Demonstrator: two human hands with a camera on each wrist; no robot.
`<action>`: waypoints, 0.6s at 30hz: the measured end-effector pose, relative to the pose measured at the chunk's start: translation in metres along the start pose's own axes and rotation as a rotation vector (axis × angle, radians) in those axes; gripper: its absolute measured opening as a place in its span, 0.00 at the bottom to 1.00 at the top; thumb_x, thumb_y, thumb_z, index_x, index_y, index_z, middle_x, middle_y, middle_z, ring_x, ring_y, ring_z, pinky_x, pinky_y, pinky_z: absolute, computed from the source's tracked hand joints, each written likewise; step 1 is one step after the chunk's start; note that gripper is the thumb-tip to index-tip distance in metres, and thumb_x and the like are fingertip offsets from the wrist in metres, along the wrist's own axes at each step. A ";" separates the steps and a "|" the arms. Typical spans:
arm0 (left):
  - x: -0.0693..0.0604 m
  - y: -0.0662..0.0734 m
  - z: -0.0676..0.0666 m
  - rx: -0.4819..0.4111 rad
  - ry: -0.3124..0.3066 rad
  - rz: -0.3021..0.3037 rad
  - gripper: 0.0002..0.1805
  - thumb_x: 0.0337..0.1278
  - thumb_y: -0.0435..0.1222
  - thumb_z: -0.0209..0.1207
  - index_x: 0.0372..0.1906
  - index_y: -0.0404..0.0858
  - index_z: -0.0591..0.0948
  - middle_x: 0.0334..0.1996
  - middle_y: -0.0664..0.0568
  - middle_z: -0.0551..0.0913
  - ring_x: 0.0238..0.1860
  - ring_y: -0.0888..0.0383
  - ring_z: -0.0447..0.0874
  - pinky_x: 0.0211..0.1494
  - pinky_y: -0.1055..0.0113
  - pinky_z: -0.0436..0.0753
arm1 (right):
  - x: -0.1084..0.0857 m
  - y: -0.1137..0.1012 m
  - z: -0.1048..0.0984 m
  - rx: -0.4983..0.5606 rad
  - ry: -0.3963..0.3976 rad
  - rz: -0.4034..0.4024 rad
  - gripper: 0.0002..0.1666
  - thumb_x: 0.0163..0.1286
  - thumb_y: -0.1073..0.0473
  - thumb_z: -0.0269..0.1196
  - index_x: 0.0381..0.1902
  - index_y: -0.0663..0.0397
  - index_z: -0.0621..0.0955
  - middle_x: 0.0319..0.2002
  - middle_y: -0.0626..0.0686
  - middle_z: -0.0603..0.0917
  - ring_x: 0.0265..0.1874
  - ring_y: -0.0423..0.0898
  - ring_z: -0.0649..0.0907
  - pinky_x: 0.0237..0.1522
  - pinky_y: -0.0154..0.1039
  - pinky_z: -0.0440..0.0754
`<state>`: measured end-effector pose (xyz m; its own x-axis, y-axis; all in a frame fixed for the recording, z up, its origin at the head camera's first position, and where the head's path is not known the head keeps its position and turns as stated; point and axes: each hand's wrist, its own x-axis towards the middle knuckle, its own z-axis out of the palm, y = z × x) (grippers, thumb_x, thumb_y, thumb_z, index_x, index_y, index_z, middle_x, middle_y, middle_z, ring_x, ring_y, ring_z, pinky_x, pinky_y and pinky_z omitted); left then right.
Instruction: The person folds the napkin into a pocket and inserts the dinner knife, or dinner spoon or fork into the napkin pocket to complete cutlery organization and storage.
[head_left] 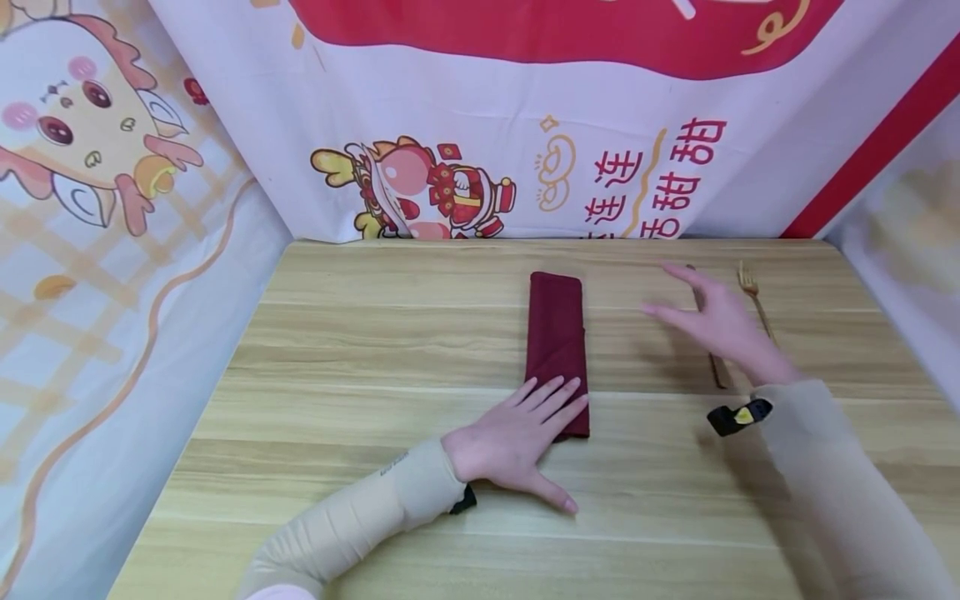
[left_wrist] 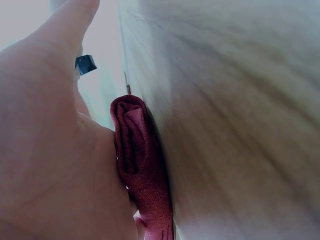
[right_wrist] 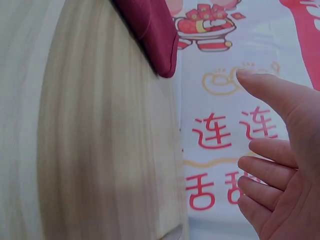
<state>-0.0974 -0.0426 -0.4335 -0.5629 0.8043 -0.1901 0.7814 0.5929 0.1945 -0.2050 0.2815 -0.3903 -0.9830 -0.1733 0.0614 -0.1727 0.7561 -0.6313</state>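
A dark red cloth napkin (head_left: 555, 325), folded into a long narrow strip, lies on the wooden table. My left hand (head_left: 517, 437) rests with spread fingers on the near end of it, the thumb out to the side. In the left wrist view the napkin's rolled, layered edge (left_wrist: 131, 135) shows beside the palm (left_wrist: 55, 145). My right hand (head_left: 723, 325) hovers over the table to the right, thumb and fingers apart, holding nothing. Partly hidden beneath it is a knife (head_left: 718, 371). A gold fork (head_left: 748, 282) lies just beyond that hand, its handle partly covered.
The wooden tabletop (head_left: 337, 333) ends at a printed white and red cloth (head_left: 480, 92) hanging behind it. Another patterned cloth (head_left: 112, 275) hangs at the left. A black wrist camera (head_left: 738, 415) sits on the right sleeve.
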 end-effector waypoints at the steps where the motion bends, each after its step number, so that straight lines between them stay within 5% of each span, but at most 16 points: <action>1: -0.001 0.001 -0.001 -0.001 -0.002 -0.001 0.73 0.41 0.82 0.54 0.83 0.42 0.41 0.82 0.48 0.36 0.80 0.52 0.30 0.79 0.54 0.36 | -0.003 0.002 -0.002 -0.001 -0.004 0.027 0.53 0.64 0.32 0.69 0.78 0.50 0.65 0.75 0.60 0.65 0.70 0.63 0.67 0.64 0.64 0.67; 11: -0.004 0.006 -0.011 -0.004 -0.011 -0.003 0.70 0.45 0.80 0.55 0.83 0.41 0.43 0.82 0.48 0.38 0.80 0.51 0.33 0.79 0.54 0.39 | -0.027 0.047 -0.019 0.057 -0.021 0.183 0.58 0.64 0.33 0.69 0.80 0.57 0.60 0.77 0.66 0.59 0.73 0.67 0.60 0.65 0.71 0.61; 18: -0.004 0.007 -0.011 0.021 0.002 -0.002 0.71 0.44 0.80 0.55 0.83 0.40 0.44 0.82 0.47 0.40 0.80 0.51 0.34 0.79 0.53 0.40 | -0.050 0.082 -0.036 0.019 0.036 0.199 0.55 0.67 0.38 0.70 0.79 0.61 0.60 0.75 0.71 0.59 0.67 0.77 0.63 0.60 0.74 0.64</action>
<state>-0.0931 -0.0413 -0.4209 -0.5649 0.8033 -0.1887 0.7857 0.5935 0.1743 -0.1723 0.3752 -0.4170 -0.9993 0.0011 -0.0383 0.0257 0.7612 -0.6480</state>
